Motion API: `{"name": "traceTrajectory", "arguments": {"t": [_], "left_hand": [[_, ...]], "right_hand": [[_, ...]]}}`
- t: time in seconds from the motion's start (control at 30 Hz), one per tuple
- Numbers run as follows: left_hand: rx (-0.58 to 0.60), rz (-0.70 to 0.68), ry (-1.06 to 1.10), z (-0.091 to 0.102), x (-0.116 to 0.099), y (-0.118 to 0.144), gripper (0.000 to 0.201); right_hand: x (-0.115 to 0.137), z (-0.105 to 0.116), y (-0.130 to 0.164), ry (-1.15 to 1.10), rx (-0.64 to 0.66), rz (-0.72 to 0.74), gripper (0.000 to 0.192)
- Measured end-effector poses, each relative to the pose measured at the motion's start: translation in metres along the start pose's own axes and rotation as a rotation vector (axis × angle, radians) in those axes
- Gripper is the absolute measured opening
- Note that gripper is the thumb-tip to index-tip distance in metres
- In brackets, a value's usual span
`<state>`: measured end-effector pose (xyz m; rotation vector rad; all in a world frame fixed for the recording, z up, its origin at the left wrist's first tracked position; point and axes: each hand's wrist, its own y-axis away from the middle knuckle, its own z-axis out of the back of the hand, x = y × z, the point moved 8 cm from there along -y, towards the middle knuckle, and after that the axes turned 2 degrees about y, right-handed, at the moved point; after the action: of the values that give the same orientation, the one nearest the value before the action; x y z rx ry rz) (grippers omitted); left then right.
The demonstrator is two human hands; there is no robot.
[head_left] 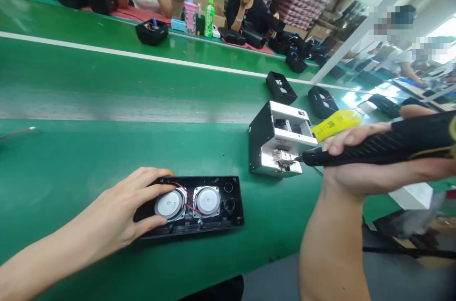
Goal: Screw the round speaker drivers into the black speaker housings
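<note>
A black speaker panel [217,218] lies flat on the green bench [107,158], with two round silver drivers and a red wire across them. My left hand [121,211] rests on its left end, thumb and fingers spread around the left driver. My right hand [359,168] grips a black electric screwdriver [384,144] held level, its tip at the outlet of a black and silver screw feeder box [276,142] standing right of the panel.
A yellow-labelled bottle [337,124] lies behind the feeder. Black speaker housings [280,87] sit on the green conveyor [107,87]. Across it, other people work beside bottles [209,17] and a black parts tray [152,31]. A red wire [16,132] lies far left.
</note>
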<state>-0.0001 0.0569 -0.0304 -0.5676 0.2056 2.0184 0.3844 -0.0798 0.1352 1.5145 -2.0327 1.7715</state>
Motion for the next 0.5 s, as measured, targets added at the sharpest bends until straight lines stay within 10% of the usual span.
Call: {"name": "traceTrajectory", "arguments": {"t": [0.5], "left_hand": [[-0.027,0.048,0.086,0.002,-0.005,-0.004,0.038]], "right_hand": [[0.002,-0.003,0.016,0.078,0.182,-0.078,0.072]]}}
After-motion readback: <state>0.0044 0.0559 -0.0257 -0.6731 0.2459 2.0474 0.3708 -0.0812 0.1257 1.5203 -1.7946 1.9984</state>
